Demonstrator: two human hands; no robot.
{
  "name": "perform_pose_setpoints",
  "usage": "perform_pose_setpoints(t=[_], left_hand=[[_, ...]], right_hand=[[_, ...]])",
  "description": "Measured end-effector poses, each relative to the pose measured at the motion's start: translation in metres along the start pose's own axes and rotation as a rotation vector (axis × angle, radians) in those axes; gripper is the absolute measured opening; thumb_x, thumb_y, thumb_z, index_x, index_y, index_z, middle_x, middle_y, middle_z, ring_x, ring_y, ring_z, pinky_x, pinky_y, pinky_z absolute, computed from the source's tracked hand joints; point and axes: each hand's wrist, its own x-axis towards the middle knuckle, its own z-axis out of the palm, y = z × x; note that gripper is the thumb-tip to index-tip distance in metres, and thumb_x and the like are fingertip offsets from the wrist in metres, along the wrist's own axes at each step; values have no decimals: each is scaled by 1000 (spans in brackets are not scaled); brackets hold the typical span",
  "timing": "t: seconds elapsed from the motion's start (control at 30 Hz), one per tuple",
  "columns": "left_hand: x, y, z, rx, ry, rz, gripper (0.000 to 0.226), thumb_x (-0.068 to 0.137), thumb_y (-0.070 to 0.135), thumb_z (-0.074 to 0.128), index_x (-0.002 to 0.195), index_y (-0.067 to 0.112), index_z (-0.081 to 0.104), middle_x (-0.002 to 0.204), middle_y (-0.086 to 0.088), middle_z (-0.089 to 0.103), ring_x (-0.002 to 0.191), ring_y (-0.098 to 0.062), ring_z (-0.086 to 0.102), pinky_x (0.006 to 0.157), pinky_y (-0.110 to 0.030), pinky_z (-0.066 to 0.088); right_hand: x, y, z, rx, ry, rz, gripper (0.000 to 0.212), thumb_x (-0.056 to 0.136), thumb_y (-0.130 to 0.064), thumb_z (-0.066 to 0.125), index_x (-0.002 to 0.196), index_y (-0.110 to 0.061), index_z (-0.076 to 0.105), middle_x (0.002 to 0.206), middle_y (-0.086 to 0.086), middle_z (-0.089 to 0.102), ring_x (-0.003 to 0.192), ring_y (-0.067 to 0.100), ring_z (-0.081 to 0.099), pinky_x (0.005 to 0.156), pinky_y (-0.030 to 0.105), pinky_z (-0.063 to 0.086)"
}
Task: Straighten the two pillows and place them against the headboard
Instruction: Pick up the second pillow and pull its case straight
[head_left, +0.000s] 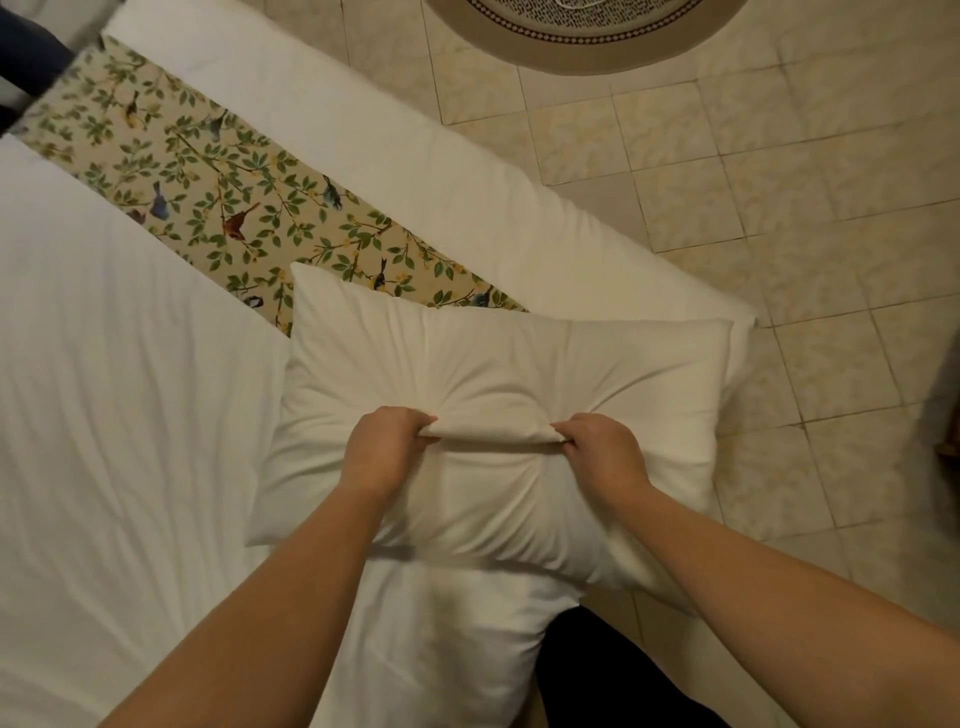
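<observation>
A white pillow (519, 364) lies flat on the bed near its foot corner, with its right end reaching past the mattress edge. My left hand (382, 449) and my right hand (602, 449) both pinch a fold of the pillow's cover at its middle, and creases radiate from that fold. A second white cushion-like shape (441, 639) shows under the pillow's near edge; whether it is the other pillow I cannot tell. No headboard is in view.
The white bed sheet (114, 389) spreads to the left. A floral bird-print runner (218, 192) crosses the bed beyond the pillow. Beige tiled floor (779, 208) lies to the right, with a round woven rug (582, 36) at the top. Dark clothing (597, 675) is below.
</observation>
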Motion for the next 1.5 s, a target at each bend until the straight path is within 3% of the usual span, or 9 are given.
perform_pose_setpoints(t=[0.23,0.43,0.7,0.97,1.1,1.33,1.5], left_hand=[[-52,-2,-22,-69,48,46,19,88,29,65,96,33,81,82,3,77,78,-19,69,65,-33,49],[-107,-15,-44,-71,122,115,11,87,29,72,77,25,72,77,-2,74,75,-21,67,61,-34,32],[-209,-64,-54,-73,229,58,25,97,42,57,96,28,78,92,5,79,84,-19,71,70,-38,55],[-336,-143,-49,-98,357,-43,20,96,46,63,99,33,78,96,3,79,88,-22,73,68,-37,52],[-399,-186,-46,-129,452,-61,15,95,41,68,91,29,77,94,-1,78,88,-23,73,62,-33,40],[-506,-255,-45,-174,542,-168,18,97,40,67,105,31,81,103,-1,79,98,-25,73,69,-33,44],[-570,-292,-35,-208,562,-279,15,95,39,69,100,30,80,96,-1,79,93,-26,73,66,-32,42]], right_hand=[[-29,-12,-30,-24,59,-117,21,80,-12,70,95,-23,79,79,5,70,77,32,67,62,36,48],[-62,-41,-61,-15,116,-236,22,75,-10,72,93,-21,80,77,5,71,75,32,68,62,36,52],[-112,-118,-85,-24,166,-436,15,82,-13,77,94,-20,81,79,3,74,74,29,68,62,38,56],[-184,-222,-63,-113,85,-609,17,83,-10,72,95,-18,81,81,2,74,78,28,68,65,37,54],[-223,-277,-45,-144,66,-700,28,78,-5,72,101,-18,81,82,5,74,78,29,68,63,37,52],[-283,-366,-6,-87,124,-859,30,81,-2,75,107,-16,81,102,10,79,91,31,75,77,42,62],[-313,-417,24,-111,65,-885,29,86,-8,73,112,-19,79,110,9,77,101,30,73,87,39,58]])
